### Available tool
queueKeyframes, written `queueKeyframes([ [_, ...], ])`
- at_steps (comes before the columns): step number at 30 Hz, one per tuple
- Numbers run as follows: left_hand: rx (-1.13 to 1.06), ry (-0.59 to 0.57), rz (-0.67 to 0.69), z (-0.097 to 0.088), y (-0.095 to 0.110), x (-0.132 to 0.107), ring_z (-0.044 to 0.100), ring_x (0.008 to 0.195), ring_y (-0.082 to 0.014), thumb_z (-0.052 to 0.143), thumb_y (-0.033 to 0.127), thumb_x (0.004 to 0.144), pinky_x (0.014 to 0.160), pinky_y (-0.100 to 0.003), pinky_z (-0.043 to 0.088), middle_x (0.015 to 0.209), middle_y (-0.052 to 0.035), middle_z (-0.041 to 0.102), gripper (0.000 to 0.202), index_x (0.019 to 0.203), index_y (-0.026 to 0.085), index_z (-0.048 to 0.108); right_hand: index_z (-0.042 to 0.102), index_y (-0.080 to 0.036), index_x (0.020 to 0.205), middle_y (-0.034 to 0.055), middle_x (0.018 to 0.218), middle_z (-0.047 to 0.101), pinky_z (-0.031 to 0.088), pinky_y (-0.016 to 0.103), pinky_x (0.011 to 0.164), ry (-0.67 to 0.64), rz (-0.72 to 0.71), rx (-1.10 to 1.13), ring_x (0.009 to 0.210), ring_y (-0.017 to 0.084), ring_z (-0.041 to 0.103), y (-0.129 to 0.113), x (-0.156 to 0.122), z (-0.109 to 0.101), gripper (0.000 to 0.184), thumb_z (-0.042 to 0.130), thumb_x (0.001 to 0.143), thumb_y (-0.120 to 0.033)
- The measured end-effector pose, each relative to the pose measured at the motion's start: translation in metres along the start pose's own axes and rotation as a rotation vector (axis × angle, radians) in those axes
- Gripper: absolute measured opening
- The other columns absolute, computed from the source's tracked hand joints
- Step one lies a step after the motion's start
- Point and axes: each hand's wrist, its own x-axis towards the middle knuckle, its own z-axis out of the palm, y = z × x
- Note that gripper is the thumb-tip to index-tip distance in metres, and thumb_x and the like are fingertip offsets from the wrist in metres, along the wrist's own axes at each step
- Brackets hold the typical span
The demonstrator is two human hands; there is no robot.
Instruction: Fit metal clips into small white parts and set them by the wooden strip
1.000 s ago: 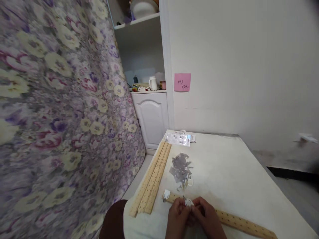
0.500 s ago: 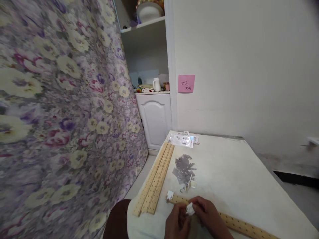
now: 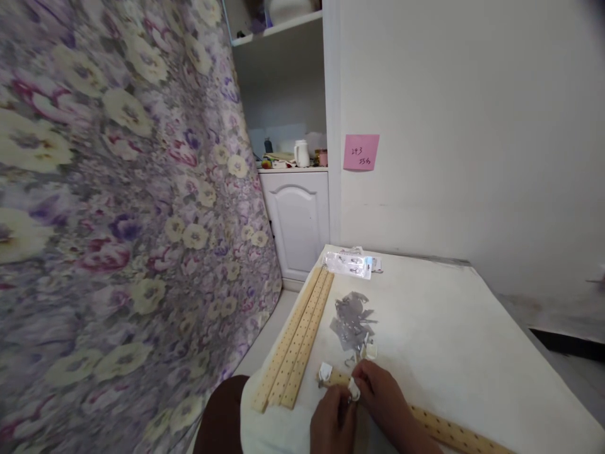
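My left hand (image 3: 332, 421) and my right hand (image 3: 385, 403) meet at the bottom of the view, over the near end of a perforated wooden strip (image 3: 449, 432) lying across the white table (image 3: 444, 334). Both pinch a small white clip (image 3: 353, 391) between their fingertips, right on the strip. Another white clip (image 3: 325, 372) sits at the strip's left end. Just beyond lies a pile of small grey metal pieces (image 3: 352, 321), with a white clip (image 3: 371, 350) at its near edge.
Three more perforated wooden strips (image 3: 297, 340) lie side by side along the table's left edge. A clear plastic packet (image 3: 352, 263) is at the far edge. A floral curtain (image 3: 118, 221) hangs left; a white cabinet (image 3: 297, 221) and pink sticky note (image 3: 361, 152) stand behind.
The hands have lowered the white clip forward onto the wooden strip's near end. The view has shifted slightly to the left.
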Motion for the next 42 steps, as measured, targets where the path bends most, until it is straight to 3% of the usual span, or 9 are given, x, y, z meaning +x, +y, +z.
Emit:
queueKeyframes([
  [12, 0.133, 0.041, 0.038, -0.005, 0.006, 0.001, 0.052, 0.069, -0.018, 0.054, 0.026, 0.077, 0.07, -0.03, 0.036, 0.069, 0.0002, 0.061, 0.008, 0.073, 0.022, 0.06, 0.056, -0.023, 0.082, 0.0021, 0.085, 0.061, 0.042, 0.027, 0.074, 0.055, -0.052, -0.07, 0.079, 0.016, 0.059, -0.004, 0.001, 0.01, 0.021, 0.036, 0.089, -0.023],
  [21, 0.138, 0.044, 0.079, -0.005, 0.006, 0.001, 0.054, 0.069, -0.0176, 0.054, 0.022, 0.077, 0.071, -0.03, 0.038, 0.07, 0.0003, 0.062, 0.007, 0.073, 0.022, 0.059, 0.057, -0.023, 0.081, 0.0029, 0.088, 0.059, 0.044, 0.028, 0.075, 0.043, -0.062, -0.063, 0.08, 0.016, 0.058, -0.004, -0.002, 0.007, 0.021, 0.036, 0.087, -0.02],
  [25, 0.138, -0.024, 0.056, -0.009, 0.009, 0.001, 0.055, 0.073, -0.0188, 0.055, 0.021, 0.076, 0.072, -0.031, 0.039, 0.074, -0.0011, 0.063, 0.008, 0.079, 0.022, 0.062, 0.057, -0.022, 0.084, 0.0029, 0.089, 0.06, 0.045, 0.029, 0.079, 0.054, -0.08, 0.009, 0.084, 0.016, 0.059, -0.002, -0.005, 0.005, 0.02, 0.037, 0.086, -0.019],
  [29, 0.125, 0.019, 0.056, -0.016, 0.015, 0.001, 0.056, 0.074, -0.0192, 0.057, 0.017, 0.072, 0.074, -0.032, 0.042, 0.075, -0.0008, 0.062, 0.018, 0.088, 0.022, 0.063, 0.058, -0.021, 0.093, 0.0053, 0.097, 0.059, 0.045, 0.029, 0.084, 0.09, -0.086, 0.042, 0.093, 0.017, 0.059, 0.0, -0.012, -0.002, 0.02, 0.04, 0.083, -0.018],
  [35, 0.183, -0.039, 0.107, -0.024, 0.019, 0.001, 0.059, 0.076, -0.0197, 0.059, 0.024, 0.075, 0.074, -0.033, 0.044, 0.079, -0.0027, 0.064, 0.013, 0.087, 0.021, 0.064, 0.061, -0.022, 0.097, 0.0059, 0.101, 0.059, 0.045, 0.03, 0.087, 0.046, -0.082, -0.051, 0.097, 0.018, 0.058, -0.005, -0.022, -0.01, 0.023, 0.046, 0.08, -0.018],
  [42, 0.193, -0.036, 0.091, -0.022, 0.016, 0.002, 0.061, 0.073, -0.0193, 0.058, 0.026, 0.077, 0.072, -0.033, 0.047, 0.076, -0.0026, 0.066, 0.016, 0.091, 0.022, 0.066, 0.062, -0.024, 0.098, 0.0049, 0.101, 0.061, 0.046, 0.028, 0.086, 0.029, -0.124, -0.101, 0.097, 0.017, 0.058, -0.003, -0.023, -0.006, 0.025, 0.044, 0.082, -0.018],
])
